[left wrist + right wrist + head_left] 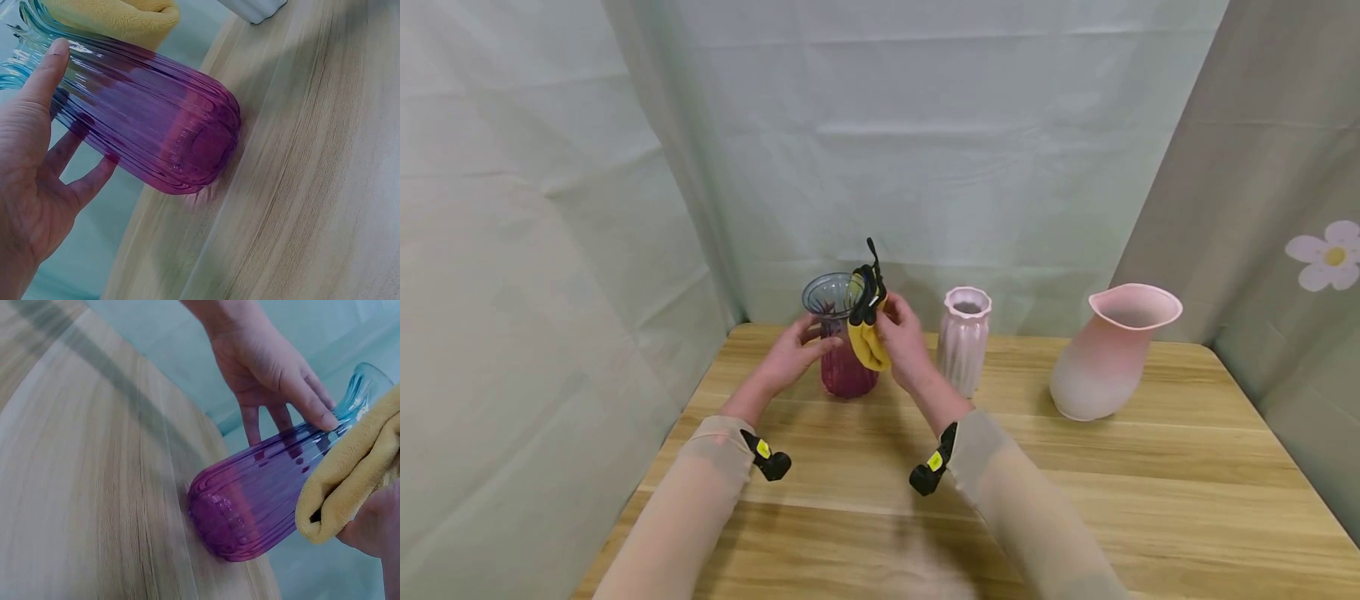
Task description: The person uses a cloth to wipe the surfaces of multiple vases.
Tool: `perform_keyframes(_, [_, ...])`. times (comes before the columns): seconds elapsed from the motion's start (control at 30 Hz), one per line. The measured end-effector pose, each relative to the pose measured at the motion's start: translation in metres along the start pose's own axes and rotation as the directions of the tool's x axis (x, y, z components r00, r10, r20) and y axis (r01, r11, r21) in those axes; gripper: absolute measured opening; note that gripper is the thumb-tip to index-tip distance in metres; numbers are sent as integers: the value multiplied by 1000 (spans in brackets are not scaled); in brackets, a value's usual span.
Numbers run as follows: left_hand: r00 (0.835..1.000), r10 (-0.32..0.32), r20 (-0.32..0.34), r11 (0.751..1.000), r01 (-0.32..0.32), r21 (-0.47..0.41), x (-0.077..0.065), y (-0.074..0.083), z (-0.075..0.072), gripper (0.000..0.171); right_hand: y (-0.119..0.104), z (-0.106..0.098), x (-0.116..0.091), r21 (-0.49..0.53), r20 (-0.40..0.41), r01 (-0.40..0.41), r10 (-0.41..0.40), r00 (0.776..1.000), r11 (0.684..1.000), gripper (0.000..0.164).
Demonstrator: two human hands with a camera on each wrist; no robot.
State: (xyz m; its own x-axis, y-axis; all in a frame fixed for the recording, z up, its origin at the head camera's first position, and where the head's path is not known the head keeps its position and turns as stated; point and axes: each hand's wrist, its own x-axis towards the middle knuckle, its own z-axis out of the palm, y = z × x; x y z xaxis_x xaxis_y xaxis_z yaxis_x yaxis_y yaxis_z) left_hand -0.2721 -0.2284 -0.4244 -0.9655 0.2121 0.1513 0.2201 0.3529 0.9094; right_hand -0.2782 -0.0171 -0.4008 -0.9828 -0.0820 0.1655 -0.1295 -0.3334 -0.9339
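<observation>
Pale sleeves [681, 508] extend over the wood-grain counter [850, 483]; near its far edge, the left grip [792, 357] is clasped round a ribbed glass vase [844, 379], the right grip [906, 346] pinching yellow plush cloth [867, 347] beside it. Wide gap separates the glossy fluted vase [962, 354] from the matte flared vase [1097, 371].

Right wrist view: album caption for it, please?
A left hand grips a see-through purple-blue vase while the right hand holds a folded yellow cloth beside it.

Left hand [28, 169] grips glass vase [150, 112], purple toward base, blue at mouth. Yellow cloth [119, 19] just beside vase's upper part. Wooden tabletop [306, 175] beneath vase's base.
</observation>
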Motion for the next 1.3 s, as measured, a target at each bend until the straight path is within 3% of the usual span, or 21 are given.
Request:
perform_keyframes(0.3, [1000,26,-9,1000,-26,15,2,-5,0,61,16,-6,0,-248,47,-8,21,999,969,34])
perform_keyframes(0.5, [1000,9,-18,1000,-8,25,-1,-1,-1,65,38,-14,-5,-325,22,23,-17,1000,945,29])
perform_keyframes(0.8, [1000,3,-7,998,-3,55,0,-3,-1,70,77,-28,-17,-285,-78,-59,38,996,957,25])
perform_keyframes(1.07, [1000,-28,-7,998,28,53,4,-6,1,81,72,-31,-15,-242,-97,-70,48,994,968,24])
perform_keyframes(1.3, [1000,-12,0,999,12,32,9,-7,5,77,55,-38,-21,-253,-78,-5,-16,997,967,27])
